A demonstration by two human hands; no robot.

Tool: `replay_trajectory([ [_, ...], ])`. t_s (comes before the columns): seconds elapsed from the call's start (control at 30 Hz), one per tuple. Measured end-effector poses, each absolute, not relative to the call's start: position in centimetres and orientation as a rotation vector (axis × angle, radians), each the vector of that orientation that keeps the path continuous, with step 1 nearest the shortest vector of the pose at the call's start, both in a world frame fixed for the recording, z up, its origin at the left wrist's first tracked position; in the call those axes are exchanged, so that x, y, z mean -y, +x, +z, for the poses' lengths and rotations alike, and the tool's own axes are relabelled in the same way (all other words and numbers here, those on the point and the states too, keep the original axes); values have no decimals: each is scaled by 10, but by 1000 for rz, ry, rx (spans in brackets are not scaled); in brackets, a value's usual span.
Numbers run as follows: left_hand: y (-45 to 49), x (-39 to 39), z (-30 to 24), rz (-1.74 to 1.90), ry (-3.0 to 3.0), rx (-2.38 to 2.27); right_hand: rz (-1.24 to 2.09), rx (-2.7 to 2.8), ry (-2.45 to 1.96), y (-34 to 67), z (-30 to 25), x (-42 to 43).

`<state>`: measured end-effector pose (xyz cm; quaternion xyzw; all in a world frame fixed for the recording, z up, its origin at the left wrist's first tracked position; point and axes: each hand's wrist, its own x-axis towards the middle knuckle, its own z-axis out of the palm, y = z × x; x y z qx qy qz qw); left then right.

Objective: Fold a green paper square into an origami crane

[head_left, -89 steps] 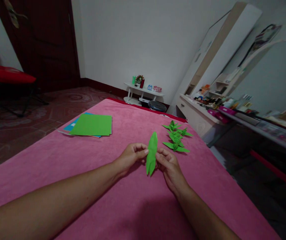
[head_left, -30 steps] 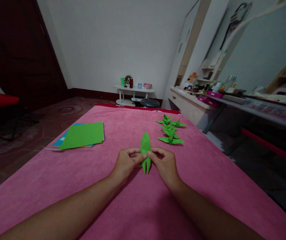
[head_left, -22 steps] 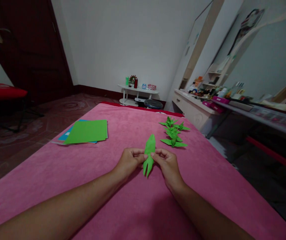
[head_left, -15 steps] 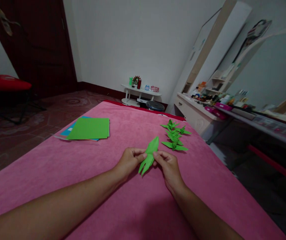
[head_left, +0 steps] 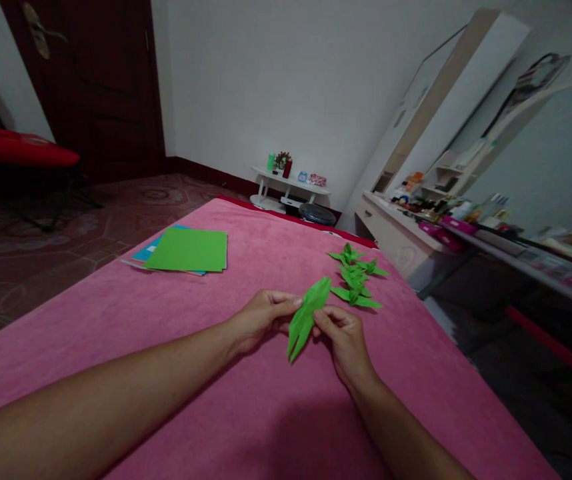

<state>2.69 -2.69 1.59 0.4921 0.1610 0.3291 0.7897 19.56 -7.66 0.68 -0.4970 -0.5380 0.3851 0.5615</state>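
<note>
Between my two hands is a partly folded green origami paper [head_left: 310,317], long and narrow, with a pointed upper end and two slim points at its lower end. My left hand [head_left: 269,316] pinches its left edge, thumb on top and fingers partly hidden behind. My right hand [head_left: 343,331] grips the right edge at the middle in the same way. Just beyond my right hand lie several folded green paper cranes [head_left: 355,293], bunched together on the pink cloth [head_left: 206,400].
A stack of square paper, a green sheet [head_left: 191,250] on top and blue beneath, lies on the cloth at the left. Beyond the far edge stands a small white shelf [head_left: 291,181]. To the right is a dressing table [head_left: 401,223] crowded with bottles.
The folded paper has tilted a little, and its two lower points sit closer together. My left thumb has shifted up along its edge. The whole view has swung slightly left.
</note>
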Motion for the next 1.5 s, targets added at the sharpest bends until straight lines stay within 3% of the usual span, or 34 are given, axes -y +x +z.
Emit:
replay_trajectory([
  [0.2, 21, 21, 17, 583, 1115, -305, 944, 1311, -1135, 195, 6, 78],
  [0.5, 24, 27, 19, 671, 1122, -390, 958, 1301, -1164, 195, 6, 79],
  [0.77, 33, 29, 17, 1084, 1198, -769, 938, 1315, -1205, 188, 10, 80],
  [1.27, 28, 27, 14, 784, 1066, -466, 1010, 1321, -1148, 190, 10, 81],
  [1.5, 32, 33, 17, 1066, 1164, -706, 933, 1386, -1215, 184, 14, 82],
])
